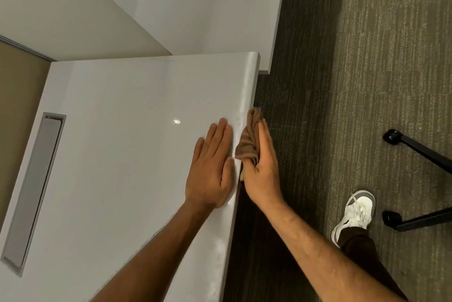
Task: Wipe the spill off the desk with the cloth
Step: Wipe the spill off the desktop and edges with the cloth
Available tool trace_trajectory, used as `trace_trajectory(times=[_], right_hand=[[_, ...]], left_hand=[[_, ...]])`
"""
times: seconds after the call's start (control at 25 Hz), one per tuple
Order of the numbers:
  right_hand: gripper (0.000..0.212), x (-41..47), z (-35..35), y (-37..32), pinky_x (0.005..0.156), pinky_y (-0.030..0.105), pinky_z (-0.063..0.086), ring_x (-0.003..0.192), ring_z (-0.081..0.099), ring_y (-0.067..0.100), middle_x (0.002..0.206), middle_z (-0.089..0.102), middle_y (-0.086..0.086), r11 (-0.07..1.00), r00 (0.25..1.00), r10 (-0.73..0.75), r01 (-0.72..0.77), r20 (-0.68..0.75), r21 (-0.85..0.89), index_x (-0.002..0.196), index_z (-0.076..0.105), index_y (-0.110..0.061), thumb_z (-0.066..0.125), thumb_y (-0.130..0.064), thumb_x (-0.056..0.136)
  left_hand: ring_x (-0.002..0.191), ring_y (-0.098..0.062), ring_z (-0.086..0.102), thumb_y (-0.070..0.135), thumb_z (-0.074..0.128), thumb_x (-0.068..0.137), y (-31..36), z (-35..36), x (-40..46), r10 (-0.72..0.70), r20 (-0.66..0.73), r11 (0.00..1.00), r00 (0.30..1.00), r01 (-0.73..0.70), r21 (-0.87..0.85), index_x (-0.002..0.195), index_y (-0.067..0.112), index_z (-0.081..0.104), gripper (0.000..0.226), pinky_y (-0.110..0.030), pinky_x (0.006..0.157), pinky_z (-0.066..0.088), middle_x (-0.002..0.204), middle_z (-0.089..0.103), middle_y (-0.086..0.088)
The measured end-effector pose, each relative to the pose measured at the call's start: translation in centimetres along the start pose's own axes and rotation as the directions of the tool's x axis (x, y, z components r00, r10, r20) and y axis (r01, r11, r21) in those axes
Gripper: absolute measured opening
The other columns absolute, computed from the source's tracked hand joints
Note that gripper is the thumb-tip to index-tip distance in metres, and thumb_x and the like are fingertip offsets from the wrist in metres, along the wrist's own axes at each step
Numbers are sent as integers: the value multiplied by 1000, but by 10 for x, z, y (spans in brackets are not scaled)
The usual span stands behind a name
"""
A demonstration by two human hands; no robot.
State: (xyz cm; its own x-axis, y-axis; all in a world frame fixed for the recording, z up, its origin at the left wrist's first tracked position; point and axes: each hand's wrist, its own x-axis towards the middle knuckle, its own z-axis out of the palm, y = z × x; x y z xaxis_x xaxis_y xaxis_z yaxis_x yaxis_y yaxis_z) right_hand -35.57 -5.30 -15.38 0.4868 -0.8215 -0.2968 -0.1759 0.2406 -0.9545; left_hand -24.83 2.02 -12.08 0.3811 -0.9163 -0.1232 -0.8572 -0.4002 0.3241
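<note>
Carpet [367, 81]: grey ribbed floor fills the right side, cut off by the frame edges.
Desk [134, 154]: one white desk, its near corner cut off at the bottom; a long grey slot [34, 189] is set into its left part; a second white surface [208, 8] lies beyond it. No spill can be made out on the glossy top.
Chair legs [420, 152]: two black legs with casters, the rest out of frame.
Shoe [354, 213]: one white sneaker, the dark trouser leg partly hidden by the forearm.
Left hand [210, 169]: flat on the desk top near its right edge, palm down, fingers straight and together.
Right hand [263, 167]: turned on its side, fingers extended, pressing the cloth against the desk's edge.
Cloth [249, 140]: one brown bunched cloth, sandwiched between palm and desk edge, lower part hidden.
</note>
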Motion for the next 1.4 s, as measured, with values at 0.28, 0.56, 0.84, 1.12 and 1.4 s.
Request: trace_trajectory(times=[0.28,0.56,0.84,1.12,1.4], right_hand=[[83,84,-20,-18,100,3,16,130,26,-4,167,16,-13,995,998,-57,59,25,-80,157,12,-42,55,-4,98],[78,144,-36,-44,121,25,18,145,25,2,167,20,-5,999,997,-54,54,48,-4,159,19,-29,55,2,98],[66,147,-63,-77,117,44,40,145,39,12,158,41,-3,1000,999,-8,8,34,4,154,38,-24,54,5,97],[56,161,-91,-115,93,33,60,125,59,5,142,58,-15,992,980,-120,114,159,48,145,48,-38,57,-7,100],[39,245,-89,-146,82,22,59,111,69,12,122,71,-13,999,960,36,-45,278,26,127,63,-46,58,-17,101]], left_hand=[[164,-13,2,33,25,108,-3,0,1,5,15,1000,1000,-5,21,168,22,10,63,-33,132,-2,177,2,7],[164,-17,3,34,23,107,0,-1,1,-14,49,1000,999,13,20,168,25,5,64,-38,132,0,177,1,5],[164,-17,2,37,23,107,5,-9,4,-72,81,997,994,73,-11,168,28,1,65,-42,131,4,177,0,5],[163,-10,-4,52,32,103,23,-16,30,-404,-68,887,912,373,-273,168,20,13,75,-31,131,-10,177,5,8],[162,-6,-7,45,37,105,-9,-47,140,-597,-177,759,783,479,-441,167,17,13,73,-25,129,-11,175,4,9]])
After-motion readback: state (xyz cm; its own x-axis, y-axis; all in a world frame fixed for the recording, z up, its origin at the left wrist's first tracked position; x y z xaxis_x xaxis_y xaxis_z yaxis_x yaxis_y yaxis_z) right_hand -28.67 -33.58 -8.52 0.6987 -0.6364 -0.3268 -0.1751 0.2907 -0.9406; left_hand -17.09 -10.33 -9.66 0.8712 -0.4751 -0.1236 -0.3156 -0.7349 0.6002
